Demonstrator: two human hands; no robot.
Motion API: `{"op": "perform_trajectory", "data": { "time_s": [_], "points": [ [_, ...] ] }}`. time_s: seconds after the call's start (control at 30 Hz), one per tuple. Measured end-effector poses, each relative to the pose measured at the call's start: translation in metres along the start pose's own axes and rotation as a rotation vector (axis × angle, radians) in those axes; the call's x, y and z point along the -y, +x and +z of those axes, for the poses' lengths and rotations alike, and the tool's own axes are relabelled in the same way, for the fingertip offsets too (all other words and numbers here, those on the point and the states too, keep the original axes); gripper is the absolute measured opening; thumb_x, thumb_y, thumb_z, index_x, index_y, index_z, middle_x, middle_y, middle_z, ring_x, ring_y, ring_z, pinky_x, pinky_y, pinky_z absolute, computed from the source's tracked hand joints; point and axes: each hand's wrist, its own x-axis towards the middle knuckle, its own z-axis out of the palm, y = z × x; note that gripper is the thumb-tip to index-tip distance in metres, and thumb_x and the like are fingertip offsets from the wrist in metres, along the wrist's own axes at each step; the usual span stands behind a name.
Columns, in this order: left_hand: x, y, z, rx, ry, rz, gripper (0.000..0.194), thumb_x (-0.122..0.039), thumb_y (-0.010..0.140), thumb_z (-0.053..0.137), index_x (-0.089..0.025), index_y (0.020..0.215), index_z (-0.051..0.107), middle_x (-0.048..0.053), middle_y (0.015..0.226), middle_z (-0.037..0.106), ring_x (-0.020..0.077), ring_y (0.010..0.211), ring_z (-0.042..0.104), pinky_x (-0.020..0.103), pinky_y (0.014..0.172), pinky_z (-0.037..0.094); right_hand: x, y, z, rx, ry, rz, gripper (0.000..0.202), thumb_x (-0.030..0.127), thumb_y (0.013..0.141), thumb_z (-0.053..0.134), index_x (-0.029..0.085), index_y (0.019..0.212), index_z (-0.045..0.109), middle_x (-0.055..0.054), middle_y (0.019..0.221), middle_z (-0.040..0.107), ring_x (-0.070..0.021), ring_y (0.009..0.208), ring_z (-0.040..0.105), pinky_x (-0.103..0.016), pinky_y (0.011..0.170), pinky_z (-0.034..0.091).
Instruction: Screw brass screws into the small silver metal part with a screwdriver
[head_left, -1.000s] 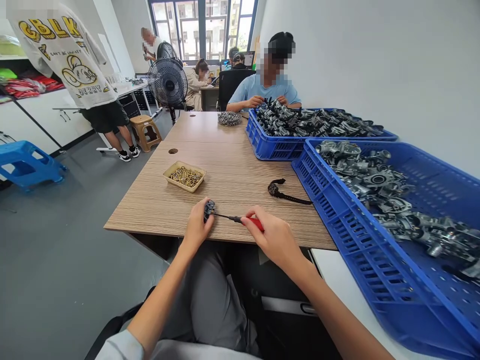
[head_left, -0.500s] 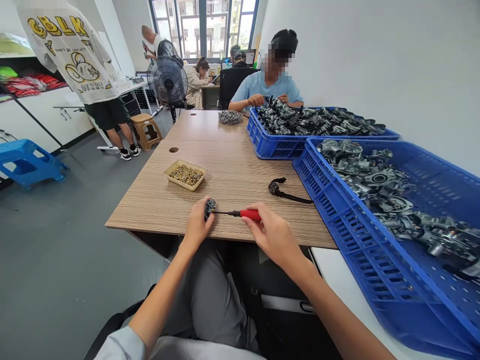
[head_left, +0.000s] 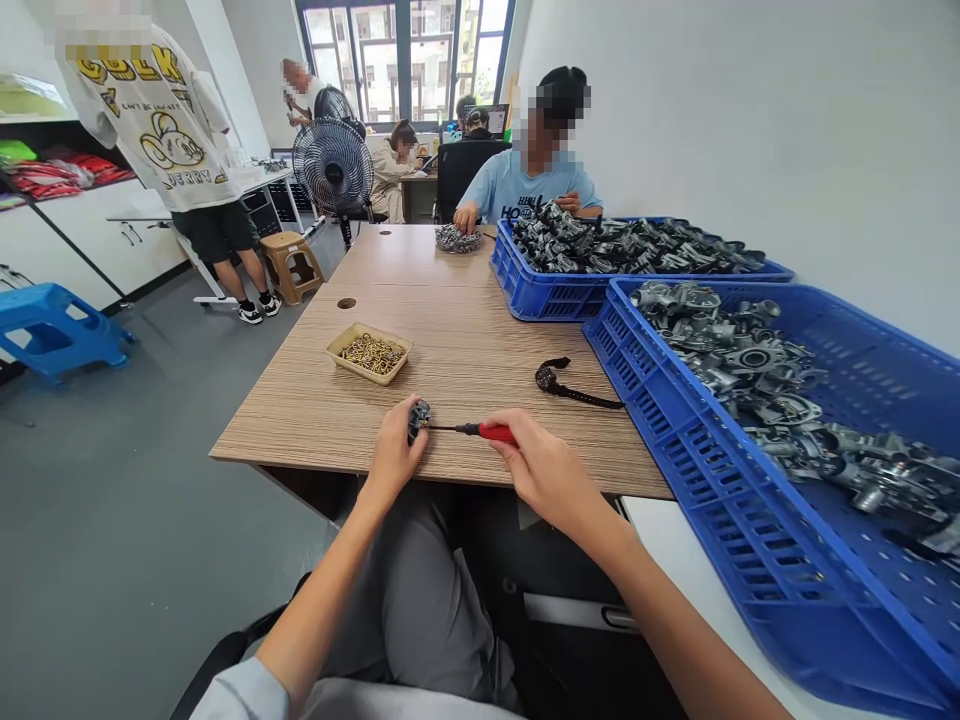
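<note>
Near the table's front edge, my left hand [head_left: 394,440] is closed around a small grey metal part [head_left: 419,418], which looks like a carburetor body; the fingers cover much of it. My right hand [head_left: 541,455] grips the red handle of a screwdriver [head_left: 496,432]. The screwdriver lies level, its dark shaft pointing left, and the tip meets the right side of the metal part beside a small brass-coloured spot. Whether the tip sits in a screw I cannot tell. Beyond my left hand stands a beige tray [head_left: 334,355] of small brass-coloured pieces.
A black wristwatch [head_left: 547,377] lies on the wooden table [head_left: 465,340]. Two blue crates [head_left: 645,400] of metal parts line the right side. Across the table, a person in a light blue shirt [head_left: 499,185] reaches to a pile of small metal pieces [head_left: 454,240].
My right hand has turned slightly around the screwdriver handle, covering more of the red. My left hand stays put. The person opposite has moved one hand from the crate to the metal pile.
</note>
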Motion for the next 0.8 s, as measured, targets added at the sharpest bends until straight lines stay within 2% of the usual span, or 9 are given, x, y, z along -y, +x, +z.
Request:
{"op": "perform_trajectory", "data": {
  "time_s": [0.03,0.1,0.17,0.23,0.43,0.5,0.6,0.73,0.8],
  "points": [
    [-0.0002,0.0000,-0.0001,-0.001,0.000,0.001,0.049,-0.015,0.094,0.056,-0.020,0.142,0.050,0.013,0.135,0.065,0.0276,0.127,0.060,0.047,0.112,0.048,-0.0001,0.0001,-0.0002,0.001,-0.015,0.000,0.014,0.026,0.105,0.044,0.026,0.116,0.053,-0.008,0.111,0.075,-0.0240,0.099,0.074,-0.033,0.080,0.052],
    [-0.0006,0.0002,-0.0006,0.000,-0.002,0.003,0.048,-0.015,0.094,0.056,-0.020,0.142,0.050,0.013,0.135,0.064,0.0275,0.128,0.060,0.047,0.112,0.048,0.0008,0.0005,-0.0006,-0.010,-0.112,0.100,0.012,0.034,0.106,0.047,0.025,0.111,0.054,-0.005,0.092,0.076,-0.0253,0.083,0.075,-0.033,0.070,0.049],
    [-0.0011,0.0004,-0.0010,-0.001,-0.003,0.004,0.048,-0.015,0.094,0.056,-0.020,0.142,0.050,0.014,0.135,0.065,0.0274,0.127,0.060,0.047,0.112,0.048,0.0025,0.0010,-0.0011,-0.019,-0.232,0.229,0.021,0.046,0.105,0.050,0.025,0.102,0.054,-0.001,0.071,0.072,-0.0270,0.067,0.073,-0.032,0.060,0.043],
    [-0.0011,0.0005,-0.0012,-0.004,-0.003,0.005,0.048,-0.016,0.094,0.056,-0.020,0.142,0.050,0.014,0.135,0.065,0.0273,0.126,0.060,0.047,0.112,0.048,0.0041,0.0011,-0.0025,-0.011,-0.277,0.273,0.027,0.051,0.105,0.048,0.025,0.098,0.053,0.000,0.064,0.069,-0.0275,0.062,0.071,-0.031,0.057,0.039],
    [0.0008,0.0003,-0.0008,0.004,0.005,0.007,0.049,-0.016,0.094,0.056,-0.021,0.143,0.049,0.012,0.136,0.064,0.0275,0.128,0.060,0.047,0.112,0.048,0.0047,-0.0007,-0.0060,0.045,-0.064,0.077,0.017,0.034,0.103,0.051,0.026,0.118,0.047,-0.005,0.100,0.078,-0.0234,0.081,0.075,-0.030,0.069,0.047],
    [0.0011,0.0002,-0.0007,0.003,0.007,0.009,0.049,-0.016,0.094,0.056,-0.021,0.143,0.049,0.012,0.136,0.064,0.0276,0.128,0.060,0.047,0.112,0.048,0.0043,-0.0003,-0.0054,0.035,-0.151,0.117,0.014,0.038,0.104,0.049,0.025,0.111,0.050,-0.005,0.091,0.077,-0.0263,0.079,0.075,-0.031,0.066,0.045],
    [0.0007,0.0001,-0.0007,0.002,0.005,0.009,0.050,-0.015,0.094,0.056,-0.021,0.144,0.049,0.013,0.137,0.064,0.0277,0.128,0.060,0.047,0.113,0.048,0.0043,0.0008,-0.0061,0.040,-0.272,0.234,0.023,0.048,0.104,0.049,0.025,0.103,0.051,-0.004,0.075,0.074,-0.0299,0.071,0.074,-0.031,0.060,0.040],
    [0.0002,0.0002,-0.0007,0.004,0.006,0.001,0.049,-0.015,0.094,0.056,-0.021,0.143,0.049,0.012,0.135,0.065,0.0274,0.126,0.060,0.047,0.112,0.048,0.0049,-0.0001,-0.0085,0.091,-0.088,0.105,0.019,0.038,0.104,0.052,0.026,0.117,0.046,-0.005,0.101,0.077,-0.0263,0.088,0.076,-0.030,0.070,0.046],
    [0.0004,0.0003,-0.0007,0.004,0.007,0.002,0.049,-0.016,0.094,0.055,-0.021,0.142,0.050,0.012,0.135,0.065,0.0272,0.126,0.060,0.046,0.112,0.048,0.0044,-0.0006,-0.0079,0.092,-0.079,0.075,0.015,0.034,0.105,0.050,0.027,0.118,0.046,-0.005,0.103,0.077,-0.0250,0.089,0.075,-0.030,0.071,0.046]
  ]
}}
